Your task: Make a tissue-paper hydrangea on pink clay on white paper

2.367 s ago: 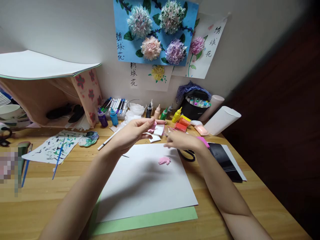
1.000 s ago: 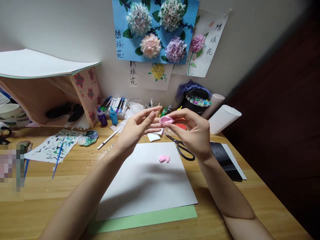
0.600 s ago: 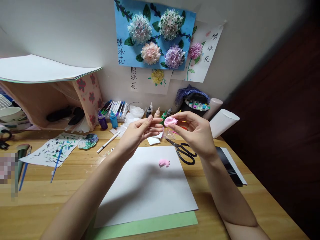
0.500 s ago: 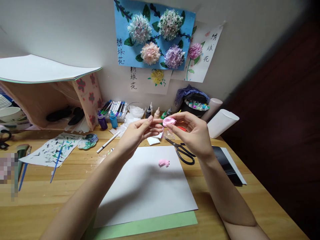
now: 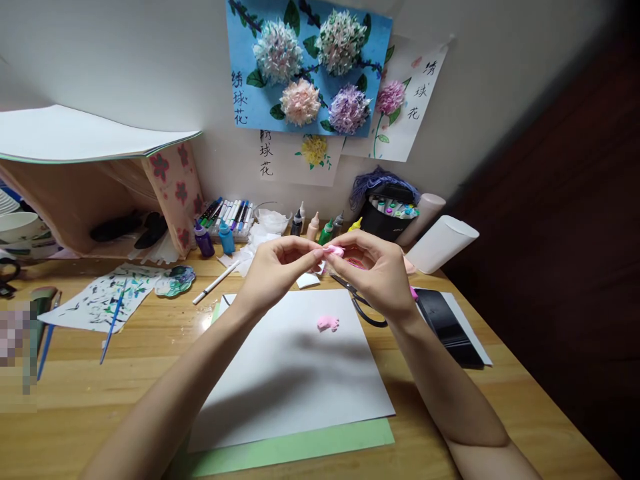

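Above the far part of the white paper (image 5: 295,393), a small lump of pink modelling clay (image 5: 335,251) is held between both hands. My right hand (image 5: 383,273) grips most of it between thumb and fingers. My left hand (image 5: 275,273) pinches its left edge, thumb against fingertips. Below them, small pink clay pieces (image 5: 327,324) lie clustered on the paper. Black-handled scissors (image 5: 373,317) rest by the paper's right edge, partly hidden behind my right hand.
A green sheet (image 5: 300,451) shows under the paper. Paint bottles (image 5: 326,233), markers (image 5: 235,217) and a black pen case (image 5: 387,217) line the wall. To the left lie a white pen (image 5: 215,283) and paintbrushes (image 5: 114,320). A dark flat object (image 5: 450,330) lies right.
My left hand has gone from loosely extended fingers beside the clay to pinching its edge. Both hands have drawn together, and the clay shows less between the fingers.
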The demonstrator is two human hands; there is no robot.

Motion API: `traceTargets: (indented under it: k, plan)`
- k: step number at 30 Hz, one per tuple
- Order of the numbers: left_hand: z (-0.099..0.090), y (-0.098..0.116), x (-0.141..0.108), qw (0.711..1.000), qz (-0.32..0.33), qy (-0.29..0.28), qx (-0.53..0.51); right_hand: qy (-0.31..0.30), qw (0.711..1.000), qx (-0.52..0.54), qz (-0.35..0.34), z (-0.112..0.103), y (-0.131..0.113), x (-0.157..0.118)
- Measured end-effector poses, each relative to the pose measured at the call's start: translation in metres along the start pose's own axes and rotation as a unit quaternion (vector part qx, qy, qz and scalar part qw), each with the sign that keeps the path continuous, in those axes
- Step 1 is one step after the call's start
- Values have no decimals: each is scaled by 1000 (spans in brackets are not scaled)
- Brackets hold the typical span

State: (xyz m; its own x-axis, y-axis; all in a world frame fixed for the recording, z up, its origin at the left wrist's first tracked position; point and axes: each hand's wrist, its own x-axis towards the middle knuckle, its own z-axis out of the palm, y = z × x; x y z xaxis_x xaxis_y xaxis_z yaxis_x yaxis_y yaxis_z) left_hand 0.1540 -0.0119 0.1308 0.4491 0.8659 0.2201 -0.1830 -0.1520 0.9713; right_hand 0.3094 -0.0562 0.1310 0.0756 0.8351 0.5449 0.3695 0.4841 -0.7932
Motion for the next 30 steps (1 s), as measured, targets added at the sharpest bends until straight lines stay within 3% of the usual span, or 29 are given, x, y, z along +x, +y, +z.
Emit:
traceTargets:
  k: [14,17,21,25,30]
  plan:
    - [8,-2,-6,996,85,15,21,27,1000,-5,1,2,2,1]
    - [6,-1,-5,994,94,55,5,45,999,11,-12,2,2,1]
    - [-1,-3,-1,992,59,101,-44,69,996,22,-47,1,-2,0]
    - [-4,-8,3,994,4,57,-96,67,995,16,-69,2,-6,-1]
    - [-1,-6,1,995,-17,-1,-102,87,991,18,-104,5,-5,-2]
